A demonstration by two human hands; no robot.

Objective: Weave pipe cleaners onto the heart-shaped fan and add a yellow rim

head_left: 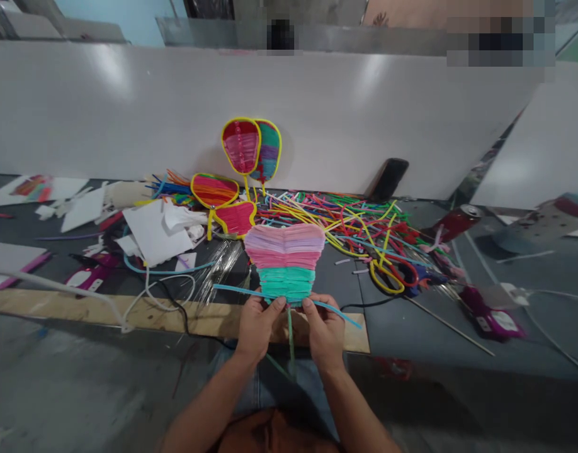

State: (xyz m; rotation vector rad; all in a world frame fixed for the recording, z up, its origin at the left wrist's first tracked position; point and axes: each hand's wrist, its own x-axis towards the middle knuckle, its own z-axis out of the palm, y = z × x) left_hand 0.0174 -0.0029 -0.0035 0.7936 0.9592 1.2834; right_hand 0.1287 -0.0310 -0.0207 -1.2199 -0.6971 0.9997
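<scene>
Over the table's front edge I hold up a fan-shaped pipe-cleaner panel (285,255), banded in pale pink, lilac, deeper pink and teal. My left hand (258,324) pinches its narrow lower end from the left, thumb on top. From the right, my right hand (325,324) grips the same end, its thumb close to the other. A light blue pipe cleaner (237,289) runs crosswise behind the thumbs, its two ends sticking out past my hands. Green strands (291,343) hang below the panel toward my lap. The fingertips behind the panel are hidden.
Behind the panel lie loose pipe cleaners (345,220) and finished yellow-rimmed pieces (242,146). Yellow-handled scissors (387,278), a thin rod (452,327), a can (459,220) and a purple glue gun (492,318) are at right. White paper (157,231) and cables lie left. A phone (389,179) leans on the partition.
</scene>
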